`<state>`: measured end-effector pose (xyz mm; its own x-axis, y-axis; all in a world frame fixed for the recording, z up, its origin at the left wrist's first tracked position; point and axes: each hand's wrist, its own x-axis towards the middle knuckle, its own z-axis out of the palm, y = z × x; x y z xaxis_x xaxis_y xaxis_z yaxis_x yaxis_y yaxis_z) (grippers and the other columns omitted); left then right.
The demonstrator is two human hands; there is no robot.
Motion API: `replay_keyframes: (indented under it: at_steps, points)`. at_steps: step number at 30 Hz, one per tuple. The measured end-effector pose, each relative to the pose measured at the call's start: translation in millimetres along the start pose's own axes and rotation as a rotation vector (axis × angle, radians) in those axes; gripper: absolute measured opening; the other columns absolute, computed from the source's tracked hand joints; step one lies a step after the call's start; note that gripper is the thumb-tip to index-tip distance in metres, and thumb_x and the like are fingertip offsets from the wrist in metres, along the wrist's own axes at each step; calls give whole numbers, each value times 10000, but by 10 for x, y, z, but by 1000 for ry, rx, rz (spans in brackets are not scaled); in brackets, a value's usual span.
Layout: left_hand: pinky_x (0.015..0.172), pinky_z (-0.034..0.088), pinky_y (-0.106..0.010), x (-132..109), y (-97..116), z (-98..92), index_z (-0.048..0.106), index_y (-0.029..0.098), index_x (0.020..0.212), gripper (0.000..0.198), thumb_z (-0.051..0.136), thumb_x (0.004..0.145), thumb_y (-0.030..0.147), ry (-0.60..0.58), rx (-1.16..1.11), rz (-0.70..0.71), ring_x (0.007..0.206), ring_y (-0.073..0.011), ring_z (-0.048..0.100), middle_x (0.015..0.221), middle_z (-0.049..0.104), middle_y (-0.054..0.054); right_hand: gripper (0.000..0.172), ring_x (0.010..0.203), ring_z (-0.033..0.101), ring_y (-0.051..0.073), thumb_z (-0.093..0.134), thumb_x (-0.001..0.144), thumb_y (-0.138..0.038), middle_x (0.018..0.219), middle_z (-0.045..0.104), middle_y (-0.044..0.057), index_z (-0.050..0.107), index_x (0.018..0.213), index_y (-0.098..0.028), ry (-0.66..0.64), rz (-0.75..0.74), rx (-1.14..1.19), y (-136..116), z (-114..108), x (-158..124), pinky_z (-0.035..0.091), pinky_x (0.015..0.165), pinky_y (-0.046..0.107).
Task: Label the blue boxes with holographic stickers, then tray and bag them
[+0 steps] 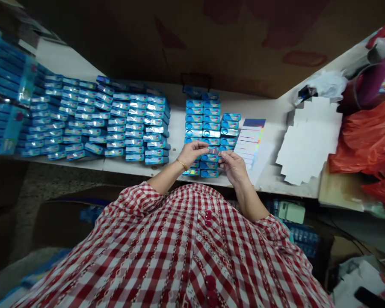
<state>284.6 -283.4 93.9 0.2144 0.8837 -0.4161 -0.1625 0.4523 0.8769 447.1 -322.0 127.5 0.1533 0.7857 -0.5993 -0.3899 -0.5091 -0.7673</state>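
Above the rows of small blue boxes, my left hand and my right hand face each other with fingers pinched. A small see-through strip, which looks like a sticker, stretches between my fingertips over one box. Its exact edges are hard to make out. The left hand has a thin bracelet at its wrist and hides parts of the boxes beneath. Just right of the boxes lies a sheet with printed rows, its top band dark blue, close to my right hand.
Many stacked blue boxes fill the left of the white table. A large cardboard box stands along the back. To the right are a stack of white cut-out card and an orange-red plastic bag.
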Motion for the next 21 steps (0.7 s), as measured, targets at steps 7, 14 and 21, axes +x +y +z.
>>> replay_keyframes:
  at_steps: [7, 14, 21]
  points:
    - [682, 467, -262, -186, -361, -729, 635, 135, 818, 318, 773, 551, 240, 266, -35, -2, 625, -99, 571, 646, 611, 18, 218, 568, 521, 109, 745, 555, -354, 597, 619, -21, 675, 655, -174, 159, -151, -236, 747, 456, 88, 424, 565, 254]
    - [655, 467, -257, -292, -769, -956, 597, 140, 753, 225, 717, 563, 137, 495, -56, -86, 584, -102, 560, 597, 585, 26, 207, 643, 523, 146, 629, 683, -367, 674, 611, 16, 686, 683, -168, 201, -345, -611, 1214, 603, 103, 428, 663, 293]
    - [673, 459, -257, -214, -930, -971, 583, 143, 769, 210, 680, 582, 141, 476, -15, -123, 597, -104, 562, 595, 567, 35, 206, 683, 493, 165, 562, 760, -335, 674, 595, 27, 671, 674, -184, 218, -433, -948, 1310, 555, 145, 401, 714, 309]
